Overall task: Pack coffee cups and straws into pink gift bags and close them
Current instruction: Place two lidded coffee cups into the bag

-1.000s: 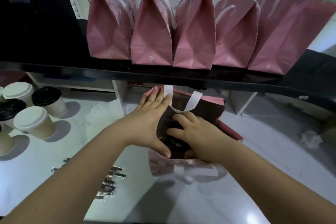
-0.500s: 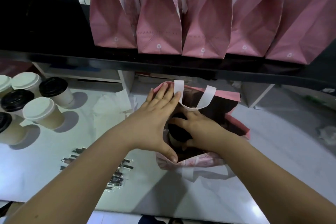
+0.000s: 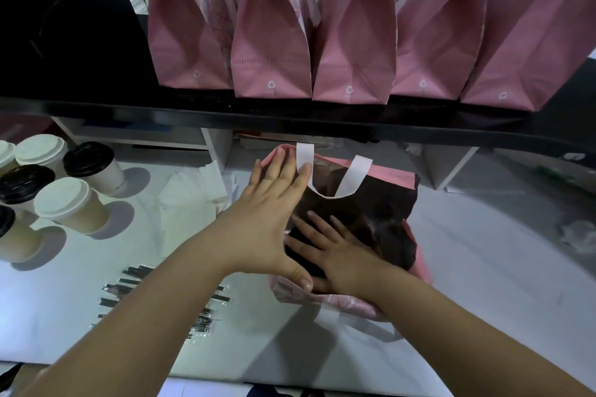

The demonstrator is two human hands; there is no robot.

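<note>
An open pink gift bag with white handles stands on the white counter in front of me, its inside dark. My left hand lies flat against the bag's left rim, fingers straight, thumb on the near rim. Inside the bag my right hand is spread with straight fingers, pressing down on a dark thing that I cannot make out. Several lidded coffee cups, with white and black lids, stand at the left. Wrapped straws lie scattered on the counter under my left forearm.
Several closed pink bags stand in a row on a black shelf above the counter. White paper napkins lie between the cups and the open bag. Crumpled wrapping lies at the far right.
My right hand has gone from curled round something inside the bag to spread flat. The left hand has stayed on the bag's rim. The camera has tilted down and nearer.
</note>
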